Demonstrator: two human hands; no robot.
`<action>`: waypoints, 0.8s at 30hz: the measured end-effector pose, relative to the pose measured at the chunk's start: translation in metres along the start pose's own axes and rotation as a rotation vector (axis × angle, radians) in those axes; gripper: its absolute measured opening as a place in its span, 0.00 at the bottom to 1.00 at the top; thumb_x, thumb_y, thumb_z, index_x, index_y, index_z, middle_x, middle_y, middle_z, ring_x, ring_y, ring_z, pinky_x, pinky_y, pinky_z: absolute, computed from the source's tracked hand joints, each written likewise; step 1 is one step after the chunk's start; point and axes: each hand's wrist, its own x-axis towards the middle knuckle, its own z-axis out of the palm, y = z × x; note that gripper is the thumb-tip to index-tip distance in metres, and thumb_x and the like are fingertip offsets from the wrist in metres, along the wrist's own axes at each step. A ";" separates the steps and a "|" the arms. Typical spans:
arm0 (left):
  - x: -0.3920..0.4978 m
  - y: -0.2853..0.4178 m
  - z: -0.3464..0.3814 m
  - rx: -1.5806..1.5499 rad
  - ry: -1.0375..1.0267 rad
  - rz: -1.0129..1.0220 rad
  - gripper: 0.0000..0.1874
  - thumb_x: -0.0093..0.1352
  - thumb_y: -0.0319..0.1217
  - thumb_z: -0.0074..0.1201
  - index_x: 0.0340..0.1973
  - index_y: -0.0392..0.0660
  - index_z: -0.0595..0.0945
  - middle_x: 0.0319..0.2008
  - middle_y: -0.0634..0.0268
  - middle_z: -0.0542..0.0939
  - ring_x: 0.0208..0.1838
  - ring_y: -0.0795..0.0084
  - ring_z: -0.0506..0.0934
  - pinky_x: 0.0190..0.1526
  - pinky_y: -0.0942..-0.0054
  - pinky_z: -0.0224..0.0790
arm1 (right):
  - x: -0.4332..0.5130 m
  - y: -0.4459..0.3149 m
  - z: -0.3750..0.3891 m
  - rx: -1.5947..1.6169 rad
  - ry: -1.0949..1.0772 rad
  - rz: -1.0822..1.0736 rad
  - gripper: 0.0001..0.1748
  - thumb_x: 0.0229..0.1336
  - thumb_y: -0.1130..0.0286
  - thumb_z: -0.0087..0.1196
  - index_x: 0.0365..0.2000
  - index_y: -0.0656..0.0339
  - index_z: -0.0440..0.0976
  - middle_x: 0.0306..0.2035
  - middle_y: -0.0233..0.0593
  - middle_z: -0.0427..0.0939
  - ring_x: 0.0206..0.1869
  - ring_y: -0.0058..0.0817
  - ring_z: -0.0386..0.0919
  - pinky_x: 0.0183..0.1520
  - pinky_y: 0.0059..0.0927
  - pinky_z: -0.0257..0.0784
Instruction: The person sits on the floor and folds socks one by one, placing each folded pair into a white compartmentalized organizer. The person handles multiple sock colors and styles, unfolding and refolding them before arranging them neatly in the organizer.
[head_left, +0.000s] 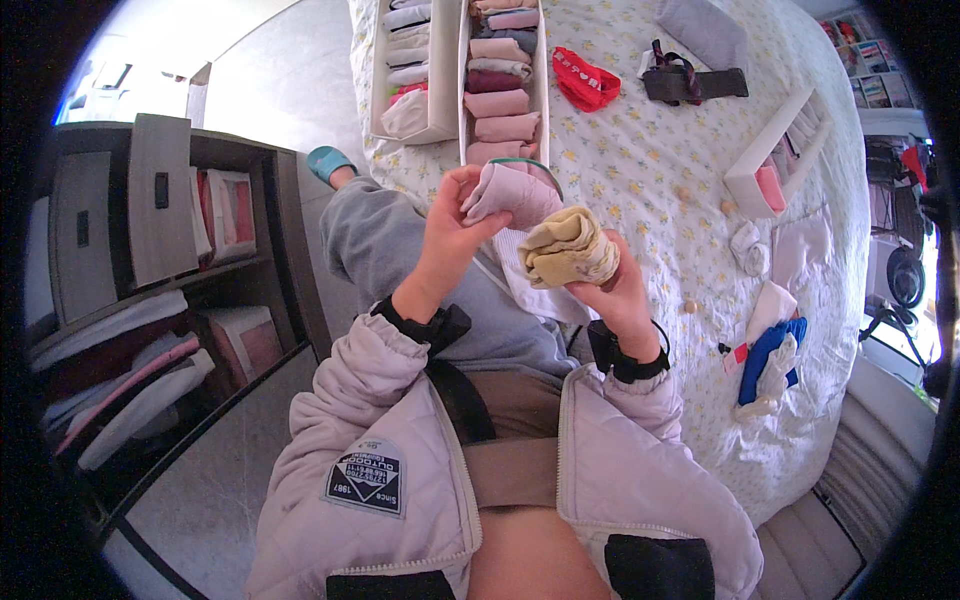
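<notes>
My left hand (459, 217) grips a folded pale pink cloth garment (514, 199) between thumb and fingers; a green edge shows along its far side. In my right hand (619, 281) is a folded yellow garment (570, 247), rolled into a thick bundle. The two bundles are close together above my lap, just in front of a long white storage box (546, 112) filled with a row of folded pink, white and dark clothes. Below them, a striped white cloth (525, 281) lies over my leg. Some right fingers are hidden behind the yellow bundle.
Beside the first box stands another white box (444, 124) of folded clothes. The flowered bedsheet (637, 172) bears a red cloth (585, 79), a dark strap (694, 84), a smaller white box (750, 161) and a blue garment (769, 360). An open cabinet (289, 225) stands left.
</notes>
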 end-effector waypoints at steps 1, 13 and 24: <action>0.000 0.001 0.000 0.013 0.001 0.011 0.25 0.63 0.18 0.58 0.55 0.41 0.70 0.48 0.67 0.76 0.51 0.77 0.75 0.53 0.76 0.68 | 0.003 0.000 0.003 -0.020 -0.019 0.025 0.30 0.47 0.77 0.66 0.51 0.64 0.66 0.45 0.31 0.75 0.48 0.20 0.74 0.52 0.25 0.70; 0.000 -0.005 -0.011 -0.040 0.088 -0.097 0.25 0.63 0.22 0.59 0.56 0.40 0.70 0.48 0.64 0.77 0.52 0.74 0.75 0.53 0.75 0.69 | 0.034 0.002 0.038 0.281 0.052 0.123 0.32 0.54 0.72 0.63 0.58 0.65 0.62 0.49 0.35 0.75 0.51 0.23 0.75 0.55 0.27 0.70; -0.004 -0.019 -0.018 -0.251 0.055 -0.155 0.24 0.60 0.23 0.63 0.51 0.41 0.71 0.47 0.63 0.78 0.49 0.75 0.77 0.52 0.74 0.71 | 0.034 -0.003 0.064 0.222 -0.058 0.097 0.30 0.53 0.73 0.64 0.55 0.69 0.66 0.49 0.35 0.76 0.49 0.22 0.75 0.52 0.26 0.72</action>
